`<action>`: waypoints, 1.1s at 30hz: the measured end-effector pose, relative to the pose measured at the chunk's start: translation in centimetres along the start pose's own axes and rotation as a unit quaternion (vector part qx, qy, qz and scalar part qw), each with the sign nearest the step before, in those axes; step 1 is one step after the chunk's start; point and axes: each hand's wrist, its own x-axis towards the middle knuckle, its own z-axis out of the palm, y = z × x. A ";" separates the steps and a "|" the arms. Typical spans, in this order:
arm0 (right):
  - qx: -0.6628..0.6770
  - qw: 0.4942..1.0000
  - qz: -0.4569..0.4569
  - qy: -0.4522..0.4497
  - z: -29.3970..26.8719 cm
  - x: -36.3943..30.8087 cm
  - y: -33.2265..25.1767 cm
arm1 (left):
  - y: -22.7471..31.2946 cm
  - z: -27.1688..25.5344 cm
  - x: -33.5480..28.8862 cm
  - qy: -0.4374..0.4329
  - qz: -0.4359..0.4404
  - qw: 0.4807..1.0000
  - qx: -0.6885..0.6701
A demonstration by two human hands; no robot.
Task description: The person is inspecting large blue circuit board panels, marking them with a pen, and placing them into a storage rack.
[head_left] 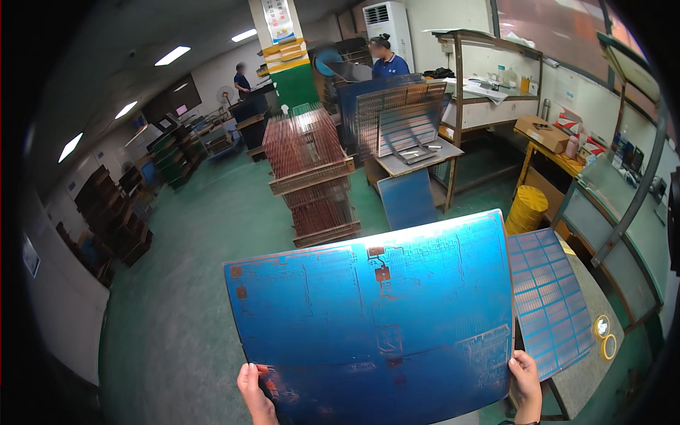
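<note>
A large blue circuit board panel (319, 304), with copper-coloured traces and pads on its face, is held up in front of me, its far edge tilted upward. My left hand (255, 394) grips its left edge near the bottom, thumb on the face. On the opposite edge, my right hand (525, 382) pinches the panel at about the same height. Fingers behind the panel are hidden. Just right of it, a second panel (551, 294) with a blue grid over copper lies on a worktable (591, 382).
Two tape rolls (608, 346) sit on the worktable, a yellow drum (527, 208) behind it. Ahead stands a rack of reddish panels (308, 152). A co-worker in blue (391, 64) is behind more panels; another person (242, 81) is farther left. Shelving (460, 85) stands at the right.
</note>
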 end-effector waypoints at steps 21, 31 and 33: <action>-0.031 0.999 -0.011 0.015 -1.2 0.6 1.9 | -0.6 0.1 0.1 0.004 -0.005 0.999 -0.042; -0.055 0.998 0.014 0.034 -1.7 0.3 1.9 | -1.0 0.2 -0.1 0.010 0.005 1.000 -0.029; -0.034 0.999 -0.003 0.038 -1.3 0.6 2.3 | -1.0 0.2 0.1 0.011 0.000 1.000 -0.027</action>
